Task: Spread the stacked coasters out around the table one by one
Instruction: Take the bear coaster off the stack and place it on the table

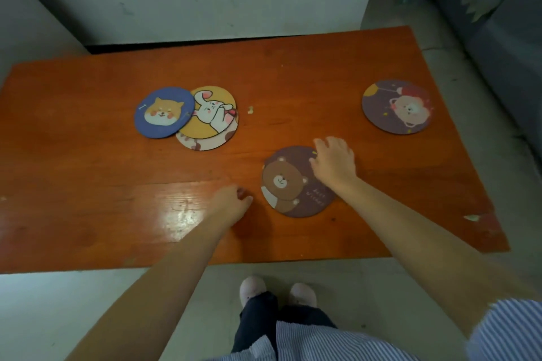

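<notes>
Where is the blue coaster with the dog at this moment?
The blue dog coaster lies left of centre on the table, overlapping the left edge of the yellow rabbit coaster.

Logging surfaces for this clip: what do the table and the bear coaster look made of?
Table: probably wood, glossy orange-brown varnish; grain lines and a bright glare patch show. Bear coaster: thin stiff disc, matte printed face, no glare; core material cannot be told.

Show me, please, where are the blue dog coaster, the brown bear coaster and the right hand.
blue dog coaster (164, 112): head view, on the dog's face.
brown bear coaster (283, 182): head view, on the bear's face.
right hand (334, 161): head view, on the back of the hand.
</notes>
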Tool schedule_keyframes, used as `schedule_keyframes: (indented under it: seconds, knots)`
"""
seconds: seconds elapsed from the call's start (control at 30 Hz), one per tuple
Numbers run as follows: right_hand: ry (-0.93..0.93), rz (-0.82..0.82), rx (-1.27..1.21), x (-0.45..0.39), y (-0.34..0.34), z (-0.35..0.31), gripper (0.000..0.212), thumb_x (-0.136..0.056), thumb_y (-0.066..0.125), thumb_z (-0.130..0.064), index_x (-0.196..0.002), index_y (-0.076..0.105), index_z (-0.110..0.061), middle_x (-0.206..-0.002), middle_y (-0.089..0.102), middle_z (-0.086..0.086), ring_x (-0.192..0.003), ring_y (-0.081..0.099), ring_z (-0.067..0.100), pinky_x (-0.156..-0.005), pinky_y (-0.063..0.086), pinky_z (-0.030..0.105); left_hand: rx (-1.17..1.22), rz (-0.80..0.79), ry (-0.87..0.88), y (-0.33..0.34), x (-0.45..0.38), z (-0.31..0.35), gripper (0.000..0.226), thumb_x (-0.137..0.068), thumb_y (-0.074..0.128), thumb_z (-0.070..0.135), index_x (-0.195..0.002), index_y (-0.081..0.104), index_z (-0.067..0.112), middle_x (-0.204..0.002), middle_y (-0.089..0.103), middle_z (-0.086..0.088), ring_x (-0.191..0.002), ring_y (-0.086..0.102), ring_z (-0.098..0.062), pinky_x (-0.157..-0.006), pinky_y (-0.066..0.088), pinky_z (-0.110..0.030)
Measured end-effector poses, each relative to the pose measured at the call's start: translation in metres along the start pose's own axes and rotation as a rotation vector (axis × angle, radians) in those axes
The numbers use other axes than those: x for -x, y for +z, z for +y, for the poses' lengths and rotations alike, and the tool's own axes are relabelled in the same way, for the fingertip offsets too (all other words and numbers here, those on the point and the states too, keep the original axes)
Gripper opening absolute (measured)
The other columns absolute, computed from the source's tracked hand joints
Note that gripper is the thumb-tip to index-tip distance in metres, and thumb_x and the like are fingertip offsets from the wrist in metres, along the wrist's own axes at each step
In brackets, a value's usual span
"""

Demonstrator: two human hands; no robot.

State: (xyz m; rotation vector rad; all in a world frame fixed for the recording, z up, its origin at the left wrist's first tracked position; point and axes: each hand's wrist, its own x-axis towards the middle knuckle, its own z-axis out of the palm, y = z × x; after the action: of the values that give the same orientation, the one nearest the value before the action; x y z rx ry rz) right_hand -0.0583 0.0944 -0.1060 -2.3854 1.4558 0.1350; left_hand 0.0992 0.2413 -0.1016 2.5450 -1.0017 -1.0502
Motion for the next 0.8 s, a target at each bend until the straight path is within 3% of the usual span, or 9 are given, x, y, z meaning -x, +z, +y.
schedule_keyframes:
  seconds: [0.1,0.23,0.33,0.37,0.43,0.5,0.57,0.7,0.8]
  knots:
    - [0.214,-0.054,-0.11,0.032,0.005,0.014,0.055,-0.091,0.055,-0.034,-0.135,0.035,-0.008,-0.137,0.044,0.017,-0.128,0.039,0.035,-0.1,0.041,0.046,-0.033,0.009,0.129,0.004,-0.016,0.027,0.025,-0.092,0.052,0.022,-0.109,0.054,0.002,-0.109,0.058,-0.021,-0.104,0.055,-0.036,-0.082,0.046,-0.041]
    - [0.427,-0.207,-0.491,0.043,0.02,0.012,0.064,-0.085,0.066,-0.024,-0.136,0.035,-0.002,-0.137,0.043,0.022,-0.128,0.042,0.039,-0.104,0.043,0.047,-0.154,0.035,0.119,0.01,-0.035,0.053,0.033,-0.093,0.05,0.025,-0.116,0.049,0.001,-0.119,0.056,-0.021,-0.108,0.055,-0.037,-0.084,0.048,-0.044]
    - [0.557,-0.153,-0.728,0.037,0.022,0.014,0.036,-0.085,0.062,-0.009,-0.119,0.052,-0.003,-0.128,0.055,0.022,-0.115,0.054,0.038,-0.095,0.05,0.047,-0.11,0.041,0.052,0.013,-0.035,0.054,0.036,-0.093,0.052,0.026,-0.121,0.05,0.004,-0.122,0.058,-0.019,-0.112,0.055,-0.035,-0.088,0.048,-0.043]
    - [0.55,-0.148,-0.719,0.036,0.021,0.018,0.025,-0.086,0.059,-0.006,-0.111,0.057,-0.003,-0.123,0.059,0.022,-0.111,0.057,0.037,-0.093,0.051,0.047,-0.079,0.039,0.058,0.016,-0.033,0.051,0.03,-0.093,0.052,0.025,-0.116,0.053,0.005,-0.116,0.06,-0.019,-0.11,0.056,-0.035,-0.087,0.049,-0.042]
    - [0.51,-0.14,-0.658,0.035,0.018,0.023,0.024,-0.088,0.056,-0.004,-0.109,0.061,0.007,-0.116,0.063,0.025,-0.106,0.06,0.038,-0.092,0.052,0.049,-0.032,0.021,0.084,0.02,-0.025,0.043,0.013,-0.093,0.052,0.022,-0.092,0.054,0.009,-0.091,0.061,-0.017,-0.097,0.061,-0.035,-0.079,0.05,-0.04]
    - [0.413,-0.126,-0.58,0.033,0.012,0.023,0.025,-0.09,0.056,-0.006,-0.109,0.063,0.009,-0.113,0.066,0.024,-0.103,0.062,0.038,-0.091,0.053,0.049,0.037,-0.003,0.062,0.02,-0.02,0.035,0.019,-0.092,0.055,0.019,-0.078,0.047,0.008,-0.071,0.057,-0.011,-0.073,0.063,-0.027,-0.065,0.051,-0.036]
    - [0.275,-0.102,-0.509,0.026,0.005,0.02,0.025,-0.091,0.057,-0.009,-0.112,0.064,0.003,-0.115,0.067,0.018,-0.108,0.061,0.035,-0.093,0.05,0.043,0.196,-0.087,-0.02,0.014,-0.015,0.029,0.02,-0.091,0.056,0.014,-0.076,0.047,0.006,-0.059,0.053,-0.009,-0.051,0.054,-0.016,-0.048,0.044,-0.028]
    - [0.056,-0.093,-0.406,0.002,-0.013,0.008,0.036,-0.092,0.056,-0.007,-0.128,0.054,-0.004,-0.125,0.062,0.015,-0.115,0.057,0.027,-0.098,0.046,0.035,0.423,-0.263,-0.195,0.004,-0.002,0.016,0.023,-0.088,0.061,0.006,-0.067,0.053,0.008,-0.058,0.052,-0.008,-0.032,0.052,-0.005,-0.032,0.04,-0.015]
    - [-0.013,-0.174,-0.305,-0.003,-0.014,0.005,0.029,-0.091,0.057,-0.007,-0.12,0.061,-0.003,-0.124,0.064,0.015,-0.114,0.058,0.026,-0.097,0.047,0.033,0.382,-0.271,-0.18,0.017,0.005,0.006,0.025,-0.086,0.063,0.006,-0.063,0.055,0.009,-0.056,0.054,-0.009,-0.03,0.052,-0.003,-0.034,0.043,-0.015]
